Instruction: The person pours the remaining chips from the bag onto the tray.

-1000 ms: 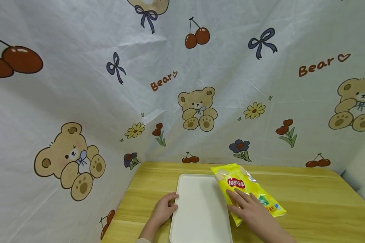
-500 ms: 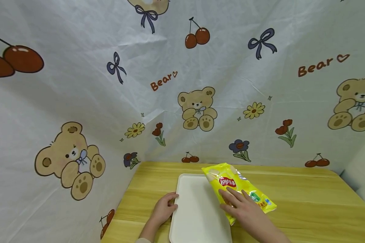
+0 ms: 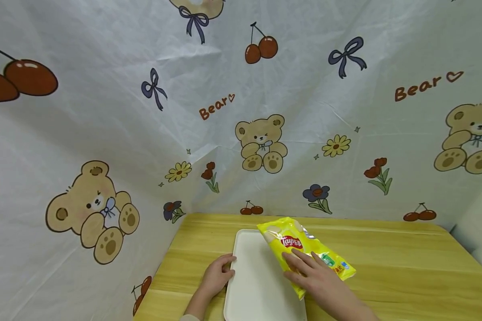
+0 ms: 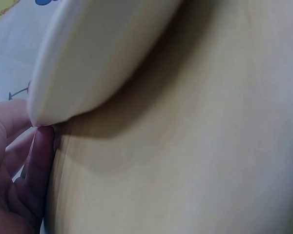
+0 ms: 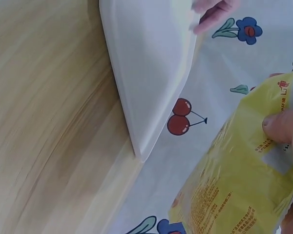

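Observation:
A yellow bag of potato chips (image 3: 275, 232) is in my right hand (image 3: 319, 281), fingers spread over its printed front. In the right wrist view, the thumb presses the back of the bag (image 5: 224, 185), which is held above the table. The bag's left part overlaps the right side of a white rectangular tray (image 3: 261, 285) in the head view. My left hand (image 3: 217, 277) holds the tray's left edge. Up close in the left wrist view, fingertips of that hand (image 4: 19, 161) lie against the rim of the tray (image 4: 83, 63), one just below it.
The tray lies on a light wooden table (image 3: 405, 263). Behind and to the left hangs a pale cloth (image 3: 209, 133) printed with bears, cherries, bows and flowers. It meets the table's back and left edges.
My right hand has moved left with the bag of potato chips, bringing it further over the tray. The left hand and the tray have stayed in place.

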A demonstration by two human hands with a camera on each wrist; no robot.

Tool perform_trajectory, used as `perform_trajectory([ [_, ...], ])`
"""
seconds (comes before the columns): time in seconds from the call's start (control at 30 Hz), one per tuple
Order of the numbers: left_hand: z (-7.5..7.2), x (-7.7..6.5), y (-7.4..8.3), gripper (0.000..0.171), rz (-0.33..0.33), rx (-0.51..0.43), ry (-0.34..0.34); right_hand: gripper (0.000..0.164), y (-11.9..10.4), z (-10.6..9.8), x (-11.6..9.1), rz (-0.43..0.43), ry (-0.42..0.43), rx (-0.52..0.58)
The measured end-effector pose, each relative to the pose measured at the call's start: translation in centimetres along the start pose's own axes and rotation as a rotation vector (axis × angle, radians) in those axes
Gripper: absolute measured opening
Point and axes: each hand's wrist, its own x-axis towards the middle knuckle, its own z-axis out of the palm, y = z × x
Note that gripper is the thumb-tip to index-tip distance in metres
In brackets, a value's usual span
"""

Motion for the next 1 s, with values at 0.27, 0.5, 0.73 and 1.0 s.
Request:
perform_trajectory([
  [0.27,-0.2,0.0,0.2,0.039,-0.018,0.013,0.001,0.073,-0.6,-0.1,0.3,-0.036,0.018,0.016],
  [0.5,0.0,0.0,0.0,0.038,-0.017,0.021,0.0,0.068,-1.0,-0.1,0.8,-0.082,0.033,-0.005],
  [0.73,0.1,0.0,0.1,0.038,-0.022,0.024,0.008,0.061,-1.2,-0.1,0.7,-0.121,0.039,0.0],
  [1.0,0.0,0.0,0.1,0.039,-0.005,0.026,-0.002,0.062,-1.6,0.0,1.2,-0.182,0.064,-0.016],
])
